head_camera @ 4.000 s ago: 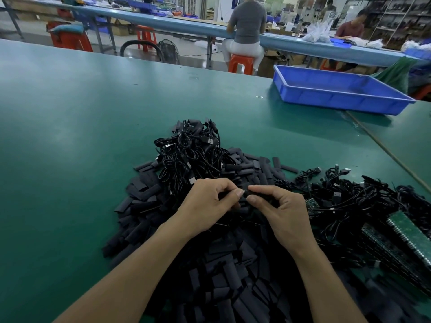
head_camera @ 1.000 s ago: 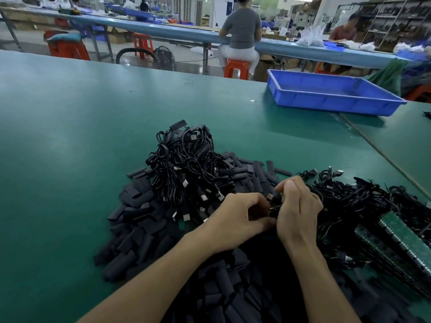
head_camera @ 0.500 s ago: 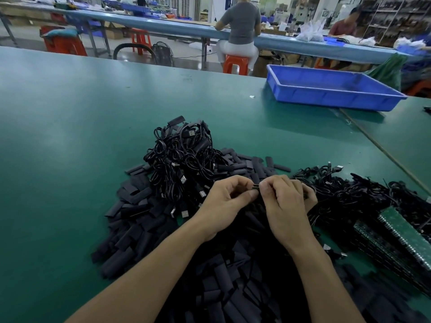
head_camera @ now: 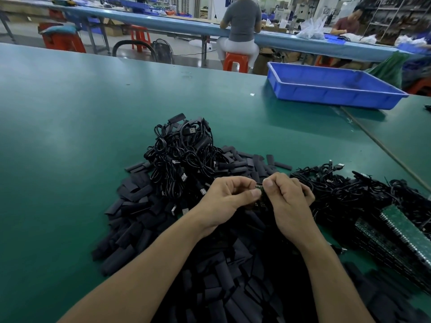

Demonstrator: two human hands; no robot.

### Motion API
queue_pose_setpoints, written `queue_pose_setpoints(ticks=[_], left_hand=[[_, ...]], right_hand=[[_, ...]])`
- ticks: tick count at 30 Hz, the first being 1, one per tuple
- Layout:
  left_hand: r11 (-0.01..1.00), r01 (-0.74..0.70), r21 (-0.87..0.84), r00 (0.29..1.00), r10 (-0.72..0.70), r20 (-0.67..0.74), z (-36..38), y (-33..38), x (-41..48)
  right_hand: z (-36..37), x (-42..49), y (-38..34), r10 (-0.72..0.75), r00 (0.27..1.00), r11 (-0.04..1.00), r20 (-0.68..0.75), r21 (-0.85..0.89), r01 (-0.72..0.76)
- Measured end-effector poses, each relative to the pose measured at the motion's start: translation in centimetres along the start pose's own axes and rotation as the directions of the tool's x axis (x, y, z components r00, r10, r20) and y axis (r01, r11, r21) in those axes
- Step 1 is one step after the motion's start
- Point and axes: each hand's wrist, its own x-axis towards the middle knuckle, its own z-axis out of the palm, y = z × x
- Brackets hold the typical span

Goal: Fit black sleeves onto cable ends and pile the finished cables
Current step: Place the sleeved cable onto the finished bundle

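Along the near edge of the tabletop (head_camera: 70,117), a broad heap of loose black sleeves (head_camera: 210,283) spreads beneath both forearms, so plenty of sleeves are left to use. Just past the heap's middle the left hand (head_camera: 229,198) and the right hand (head_camera: 290,201) meet, knuckles almost touching. Both pinch one cable end (head_camera: 259,189) between thumb and forefinger, and a sliver of small green board shows between the thumbs. Whether a sleeve is already started onto that end cannot be told, since the fingers cover it. The grip suggests this piece is mid-fitting rather than done.

Toward the right edge lies a tangle of cables (head_camera: 354,194) that appear not yet sleeved, with a plug or two poking out at its far side. Stacked green circuit boards (head_camera: 407,231) lie against its near side. Judging by its spread, this stock is at least as large as what is finished.

Just beyond the hands, near the middle of the tabletop, sits the pile of finished cables (head_camera: 182,157), coiled and heaped on the far fringe of the sleeves. The job therefore looks to be somewhere in its middle, with a fair mound completed, one cable in hand and a large share waiting.

Farther off, toward the far right corner, a blue tray (head_camera: 331,89) stands well apart from the work. Beyond the far edge, people (head_camera: 240,22) sit at another bench.
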Motion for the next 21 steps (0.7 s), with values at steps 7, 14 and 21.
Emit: queue_pose_setpoints(ticks=[7, 14, 21], left_hand=[[0.984, 0.018, -0.178, 1.000, -0.022, -0.020, -0.3, 0.2, -0.1], [0.925, -0.253, -0.283, 0.960, 0.203, -0.195, -0.6, 2.0, -0.3], [0.799, -0.483, 0.359, 0.752, 0.588, -0.296, -2.9, 4.9, -0.3]], right_hand=[[-0.6, 0.2, 0.0, 0.068, 0.997, 0.992, -0.045, 0.109, -0.063], [0.1, -0.2, 0.0, 0.112, 0.965, 0.878, -0.237, -0.431, -0.208], [1.1, -0.4, -0.1, -0.101, 0.972, 0.862, 0.211, -0.469, 0.192]])
